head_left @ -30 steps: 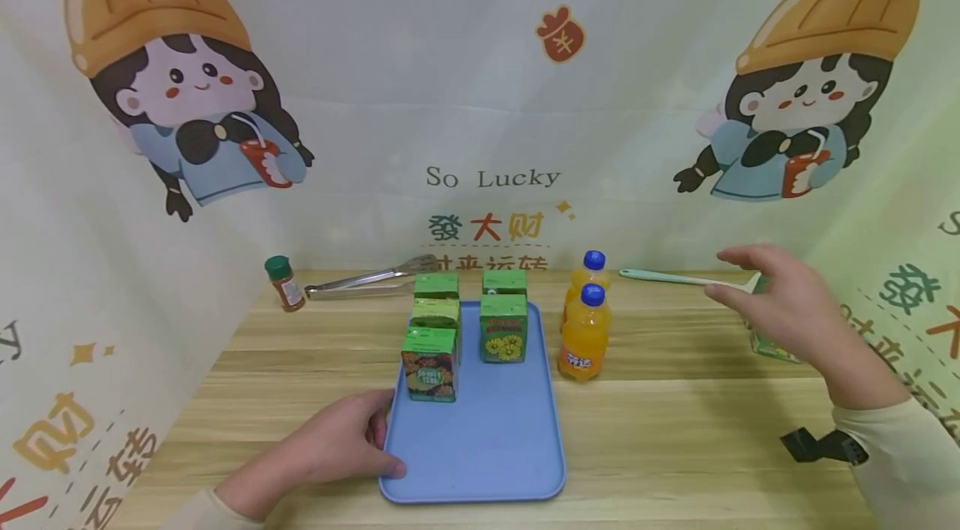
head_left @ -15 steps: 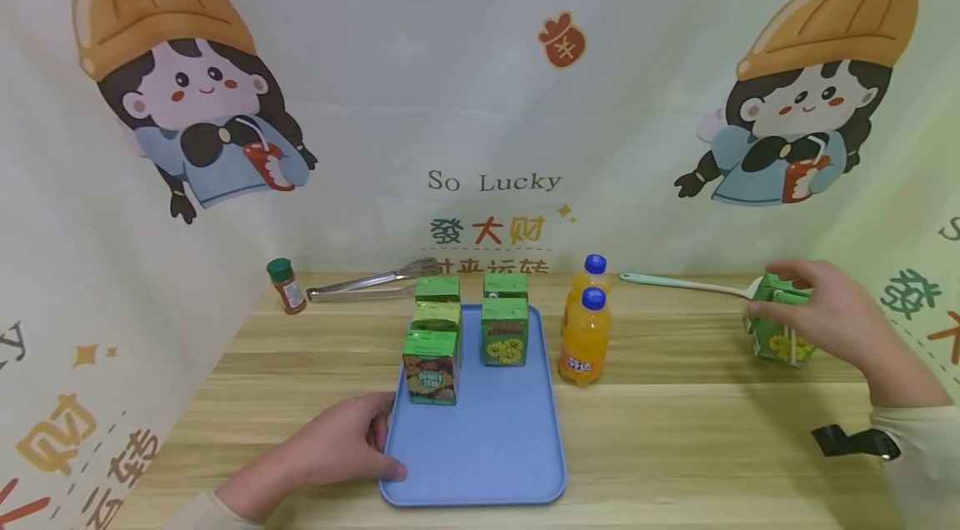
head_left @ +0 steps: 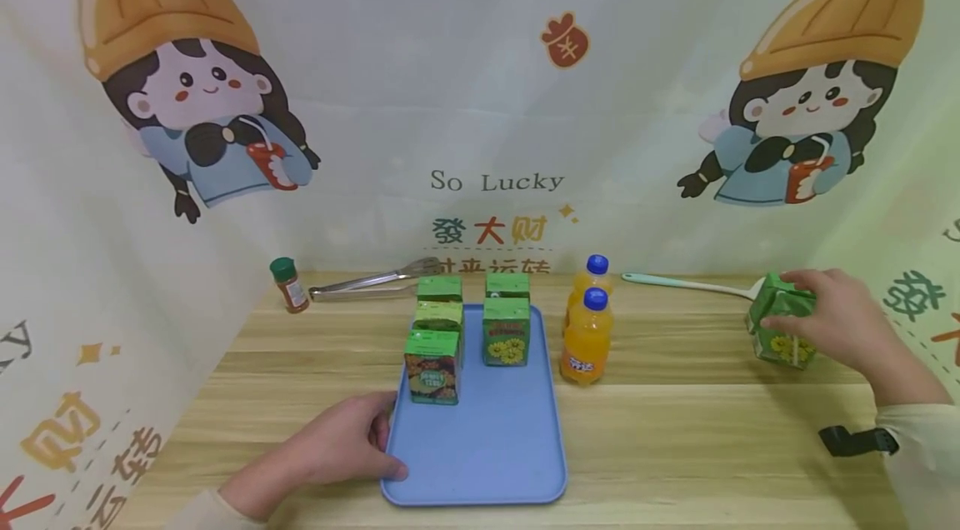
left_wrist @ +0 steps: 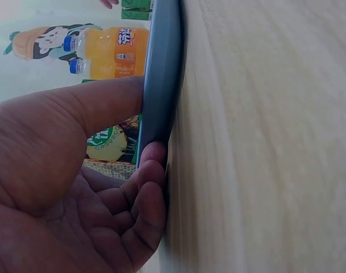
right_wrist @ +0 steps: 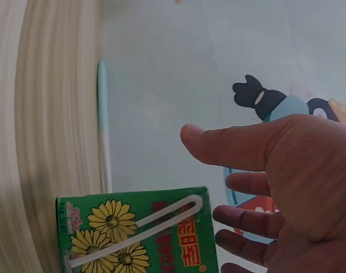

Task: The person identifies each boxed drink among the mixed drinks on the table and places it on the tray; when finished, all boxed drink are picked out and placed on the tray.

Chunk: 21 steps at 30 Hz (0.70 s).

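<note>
Cream sleeves [head_left: 918, 451], black attachment [head_left: 858, 441] at right cuff; hands [head_left: 337, 440] bare.

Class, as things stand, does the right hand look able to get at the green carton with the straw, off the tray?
Probably yes: the right hand is right by the top of the green carton, its thumb parted from the fingers, and nothing else shows in between.

Smooth plastic tray [head_left: 495, 451], glossy paper cartons [head_left: 432, 376], shiny metal tongs [head_left: 382, 276]

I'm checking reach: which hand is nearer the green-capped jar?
Left. The left hand, gripping the blue tray, is in front and right of the jar; the right hand is far right, at a green carton.
</note>
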Tool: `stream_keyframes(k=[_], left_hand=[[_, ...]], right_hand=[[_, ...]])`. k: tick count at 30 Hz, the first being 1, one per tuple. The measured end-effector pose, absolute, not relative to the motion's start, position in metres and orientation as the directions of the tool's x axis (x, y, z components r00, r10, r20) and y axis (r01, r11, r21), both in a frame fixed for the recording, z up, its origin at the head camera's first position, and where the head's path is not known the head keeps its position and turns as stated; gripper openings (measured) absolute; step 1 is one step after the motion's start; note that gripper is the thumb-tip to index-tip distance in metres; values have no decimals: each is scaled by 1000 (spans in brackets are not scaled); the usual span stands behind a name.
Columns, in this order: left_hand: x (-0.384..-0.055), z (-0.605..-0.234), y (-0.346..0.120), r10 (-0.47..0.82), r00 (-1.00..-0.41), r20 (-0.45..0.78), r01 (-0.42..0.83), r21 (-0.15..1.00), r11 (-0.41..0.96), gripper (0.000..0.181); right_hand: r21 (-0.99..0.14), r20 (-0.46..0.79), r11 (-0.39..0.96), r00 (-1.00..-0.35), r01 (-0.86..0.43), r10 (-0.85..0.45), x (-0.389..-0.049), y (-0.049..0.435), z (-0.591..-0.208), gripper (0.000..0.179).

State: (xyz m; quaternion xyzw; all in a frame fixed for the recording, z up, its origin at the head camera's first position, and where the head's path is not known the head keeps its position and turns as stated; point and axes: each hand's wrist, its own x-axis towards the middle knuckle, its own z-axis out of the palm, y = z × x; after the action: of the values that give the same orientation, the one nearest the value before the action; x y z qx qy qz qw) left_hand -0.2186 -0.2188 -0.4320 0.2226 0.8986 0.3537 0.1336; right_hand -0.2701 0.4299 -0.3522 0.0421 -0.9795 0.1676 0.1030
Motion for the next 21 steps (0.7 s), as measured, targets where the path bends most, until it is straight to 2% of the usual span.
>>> stream_keyframes(k=[7,21], left_hand=[[-218,-433,-219,497,-864,-78,314,687,655,93],[-218,-434,-219,490,-869,-67,325,669,668,84]], right_hand=[[-287,186,954,-982,-88,-35,-270,436,-361,78],[-287,196,954,-980,-88,-31,-274,436,-366,71]])
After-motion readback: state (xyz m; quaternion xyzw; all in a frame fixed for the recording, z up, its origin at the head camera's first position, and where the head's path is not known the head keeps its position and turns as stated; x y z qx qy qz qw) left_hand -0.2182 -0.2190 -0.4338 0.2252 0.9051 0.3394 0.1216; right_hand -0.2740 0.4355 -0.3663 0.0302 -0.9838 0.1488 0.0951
